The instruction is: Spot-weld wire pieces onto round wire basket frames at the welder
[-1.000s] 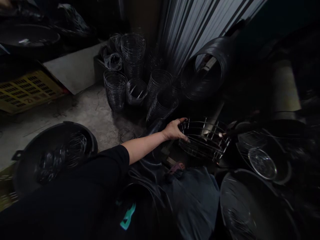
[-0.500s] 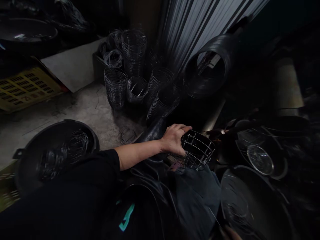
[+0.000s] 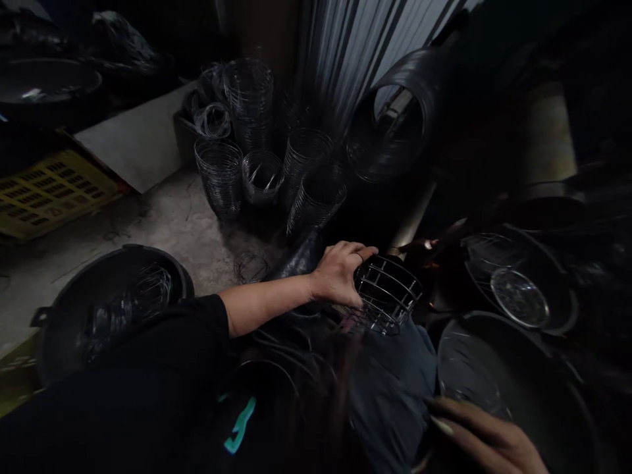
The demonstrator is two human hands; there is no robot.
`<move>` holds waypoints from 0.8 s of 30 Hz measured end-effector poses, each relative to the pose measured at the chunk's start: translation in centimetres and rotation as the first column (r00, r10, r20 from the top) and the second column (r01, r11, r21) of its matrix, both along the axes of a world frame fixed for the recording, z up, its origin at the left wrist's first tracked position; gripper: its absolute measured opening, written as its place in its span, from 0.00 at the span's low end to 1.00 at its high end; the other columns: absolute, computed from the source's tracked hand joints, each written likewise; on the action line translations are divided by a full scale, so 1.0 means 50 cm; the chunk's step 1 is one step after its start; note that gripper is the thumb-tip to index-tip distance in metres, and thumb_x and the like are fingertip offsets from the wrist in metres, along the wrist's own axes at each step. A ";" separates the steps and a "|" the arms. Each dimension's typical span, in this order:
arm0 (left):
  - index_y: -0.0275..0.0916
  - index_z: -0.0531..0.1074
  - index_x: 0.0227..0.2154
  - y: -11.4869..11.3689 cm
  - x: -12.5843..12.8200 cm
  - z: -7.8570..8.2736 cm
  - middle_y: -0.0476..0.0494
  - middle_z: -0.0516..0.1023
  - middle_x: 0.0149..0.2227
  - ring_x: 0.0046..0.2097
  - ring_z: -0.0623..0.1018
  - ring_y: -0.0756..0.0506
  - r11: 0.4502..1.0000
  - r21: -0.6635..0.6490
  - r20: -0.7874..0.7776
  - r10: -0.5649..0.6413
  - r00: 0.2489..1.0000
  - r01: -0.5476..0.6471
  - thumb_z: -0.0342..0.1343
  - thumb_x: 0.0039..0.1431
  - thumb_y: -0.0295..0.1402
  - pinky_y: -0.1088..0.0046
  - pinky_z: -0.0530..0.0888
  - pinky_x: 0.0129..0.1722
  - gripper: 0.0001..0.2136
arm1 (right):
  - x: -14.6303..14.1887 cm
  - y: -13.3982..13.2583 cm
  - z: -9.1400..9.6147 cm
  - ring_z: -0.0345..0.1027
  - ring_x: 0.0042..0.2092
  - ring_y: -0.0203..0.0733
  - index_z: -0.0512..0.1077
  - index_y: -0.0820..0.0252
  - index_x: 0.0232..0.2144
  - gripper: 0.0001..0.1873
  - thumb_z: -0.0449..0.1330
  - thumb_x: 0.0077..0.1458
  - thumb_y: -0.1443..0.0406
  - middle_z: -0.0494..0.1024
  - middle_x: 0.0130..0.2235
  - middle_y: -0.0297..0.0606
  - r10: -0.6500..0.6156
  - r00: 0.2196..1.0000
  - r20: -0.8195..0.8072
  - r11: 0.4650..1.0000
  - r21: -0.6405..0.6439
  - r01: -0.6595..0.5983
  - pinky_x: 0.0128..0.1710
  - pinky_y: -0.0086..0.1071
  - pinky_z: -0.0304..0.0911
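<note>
Only partly in view: right hand

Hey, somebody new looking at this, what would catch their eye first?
Probably the left hand, pale against the dark, gripping a round wire cage near the centre. Beyond it, stacks of wire rings stand on the grey floor. A teal patch glows at the bottom, left of centre.

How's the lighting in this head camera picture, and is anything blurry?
Head view: dim overall, nearly black toward the upper right; head view: corrugated panel among the palest patches; head view: left hand and wire frame fairly clear; head view: right hand softer, perhaps from motion.
</note>
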State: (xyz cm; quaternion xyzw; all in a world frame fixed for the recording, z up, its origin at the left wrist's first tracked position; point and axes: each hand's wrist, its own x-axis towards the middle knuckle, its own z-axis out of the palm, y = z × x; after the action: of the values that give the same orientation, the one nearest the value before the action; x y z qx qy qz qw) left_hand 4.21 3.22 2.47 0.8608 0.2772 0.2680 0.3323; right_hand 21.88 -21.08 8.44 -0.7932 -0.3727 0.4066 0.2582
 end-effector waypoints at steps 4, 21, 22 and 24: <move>0.39 0.64 0.57 -0.015 0.018 0.012 0.36 0.70 0.54 0.54 0.69 0.35 0.998 0.049 -0.031 -0.035 0.999 0.037 0.68 0.29 0.50 0.54 0.65 0.54 0.47 | -0.015 0.123 0.042 0.76 0.35 0.49 0.82 0.53 0.31 0.13 0.64 0.46 0.54 0.81 0.31 0.40 0.287 0.958 -0.025 0.950 0.133 -0.281 0.33 0.33 0.72; 0.39 0.63 0.57 0.024 0.038 0.037 0.34 0.70 0.54 0.52 0.70 0.35 0.989 0.089 -0.044 -0.118 0.992 0.122 0.64 0.35 0.50 0.52 0.66 0.53 0.43 | -0.036 0.213 -0.019 0.75 0.33 0.45 0.76 0.63 0.43 0.14 0.53 0.58 0.68 0.81 0.35 0.40 0.262 0.460 0.848 0.721 0.144 -0.677 0.32 0.35 0.66; 0.39 0.64 0.57 0.023 0.040 0.036 0.35 0.70 0.54 0.52 0.70 0.35 0.991 0.084 -0.037 -0.101 0.994 0.103 0.64 0.35 0.49 0.52 0.66 0.53 0.42 | -0.041 0.210 -0.023 0.74 0.33 0.46 0.76 0.64 0.44 0.16 0.53 0.57 0.69 0.81 0.34 0.41 0.263 0.379 0.887 0.729 0.075 -0.680 0.32 0.37 0.64; 0.39 0.64 0.57 0.020 0.043 0.030 0.36 0.71 0.53 0.52 0.71 0.36 0.996 0.066 -0.016 -0.067 0.998 0.068 0.64 0.35 0.49 0.53 0.67 0.53 0.42 | -0.049 0.204 -0.032 0.72 0.33 0.48 0.74 0.66 0.46 0.16 0.53 0.57 0.70 0.80 0.34 0.42 0.232 0.301 0.925 0.734 0.036 -0.678 0.32 0.39 0.60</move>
State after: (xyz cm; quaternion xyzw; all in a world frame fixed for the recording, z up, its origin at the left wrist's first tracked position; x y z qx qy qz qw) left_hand 6.35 4.23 3.99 0.8821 0.2413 0.2598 0.3103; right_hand 19.41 -10.91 6.86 -0.6598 -0.7426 -0.0967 0.0622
